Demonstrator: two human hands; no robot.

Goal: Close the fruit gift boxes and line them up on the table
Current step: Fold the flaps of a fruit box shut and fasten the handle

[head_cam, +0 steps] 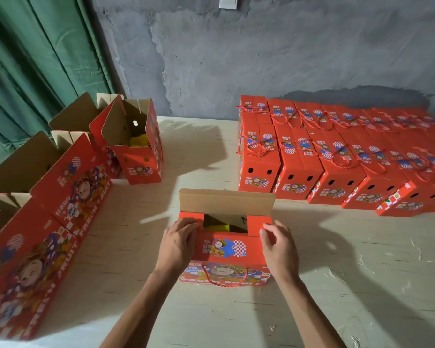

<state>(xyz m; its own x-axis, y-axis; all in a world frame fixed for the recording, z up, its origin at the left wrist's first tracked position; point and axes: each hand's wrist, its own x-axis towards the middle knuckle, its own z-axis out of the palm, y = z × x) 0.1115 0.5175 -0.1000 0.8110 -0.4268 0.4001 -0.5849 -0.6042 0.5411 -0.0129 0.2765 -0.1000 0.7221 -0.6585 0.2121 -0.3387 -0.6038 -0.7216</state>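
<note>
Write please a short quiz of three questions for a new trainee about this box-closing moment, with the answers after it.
1. True or false: the far flap of the box being closed is already folded down.
2. Where do the closed boxes stand? A) in rows at the far right of the table B) stacked on the floor C) on the person's left
3. Fill in: the left hand and the right hand each rest on a ____ flap of the box.

Key
1. False; it stands up and the top is open.
2. A
3. side
</note>
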